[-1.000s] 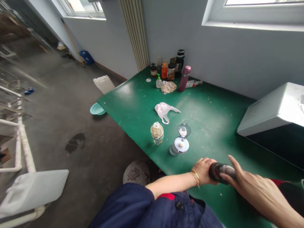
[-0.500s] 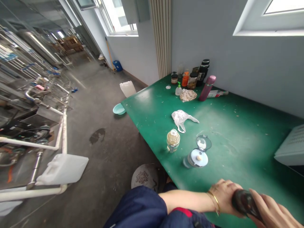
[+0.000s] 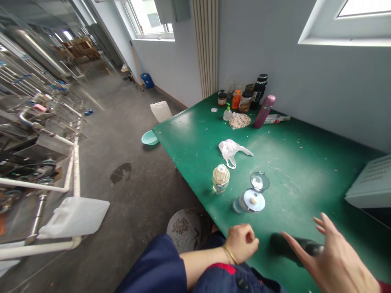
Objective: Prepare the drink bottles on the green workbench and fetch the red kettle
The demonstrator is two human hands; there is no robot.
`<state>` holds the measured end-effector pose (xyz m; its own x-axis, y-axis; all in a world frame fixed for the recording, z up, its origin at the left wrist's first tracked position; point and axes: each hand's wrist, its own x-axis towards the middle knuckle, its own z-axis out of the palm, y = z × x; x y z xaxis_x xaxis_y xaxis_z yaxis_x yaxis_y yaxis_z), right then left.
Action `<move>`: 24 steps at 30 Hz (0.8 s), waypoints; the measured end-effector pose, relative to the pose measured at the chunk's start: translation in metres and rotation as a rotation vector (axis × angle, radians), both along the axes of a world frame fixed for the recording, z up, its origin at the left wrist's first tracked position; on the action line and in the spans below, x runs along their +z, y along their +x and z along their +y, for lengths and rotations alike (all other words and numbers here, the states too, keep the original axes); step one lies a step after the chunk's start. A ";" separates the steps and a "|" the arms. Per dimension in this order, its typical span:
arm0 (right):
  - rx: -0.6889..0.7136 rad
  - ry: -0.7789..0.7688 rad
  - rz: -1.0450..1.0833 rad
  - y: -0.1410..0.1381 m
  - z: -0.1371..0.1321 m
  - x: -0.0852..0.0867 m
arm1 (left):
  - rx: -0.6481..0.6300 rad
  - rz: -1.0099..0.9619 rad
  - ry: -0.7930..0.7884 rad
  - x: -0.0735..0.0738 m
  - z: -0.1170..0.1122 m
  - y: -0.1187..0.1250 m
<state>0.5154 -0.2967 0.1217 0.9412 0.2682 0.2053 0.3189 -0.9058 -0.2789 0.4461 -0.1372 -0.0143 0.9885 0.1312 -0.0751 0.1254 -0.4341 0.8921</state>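
Observation:
My left hand (image 3: 242, 243) is closed, its fingers curled above the table's near edge. Whether something small sits inside the curl I cannot make out. My right hand (image 3: 343, 254) is open, thumb and fingers spread apart beside the top end of a dark bottle (image 3: 285, 246). The thumb overlaps this bottle, which looks blurred; its upper end is partly hidden. Farther in stands a clear drinking bottle with a pale lid (image 3: 255, 201), its transparent cover flipped up. Left of it is a jar-like bottle of yellowish liquid (image 3: 220, 179).
The green table (image 3: 189, 150) carries a crumpled plastic bag (image 3: 232, 152), a pink thermos (image 3: 264, 112), a pump bottle (image 3: 227, 113) and several jars. A grey-white box (image 3: 371, 183) stands at right. A round stool (image 3: 185, 230) and white jerrycan (image 3: 77, 215) are on the floor side.
My left hand has come away from the dark bottle and moved left. My right hand has opened from its grip around the bottle, which is now farther left.

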 end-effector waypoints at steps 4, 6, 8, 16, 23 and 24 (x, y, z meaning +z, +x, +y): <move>-0.046 0.205 0.062 0.010 0.078 -0.031 | 0.267 -0.068 0.066 -0.004 0.044 0.017; -0.097 0.262 0.075 0.015 0.104 -0.052 | 0.237 -0.152 0.060 -0.010 0.049 0.043; -0.134 0.282 0.050 0.020 0.116 -0.066 | 0.167 -0.210 0.048 -0.017 0.047 0.066; 0.038 0.261 0.011 0.037 0.098 -0.075 | 0.029 -0.147 0.042 -0.019 0.050 0.086; 0.488 0.200 0.186 0.068 0.071 -0.058 | -0.295 -0.118 0.010 -0.026 0.069 0.111; 0.564 0.171 0.213 0.072 0.068 -0.051 | -0.311 -0.127 -0.007 -0.027 0.069 0.113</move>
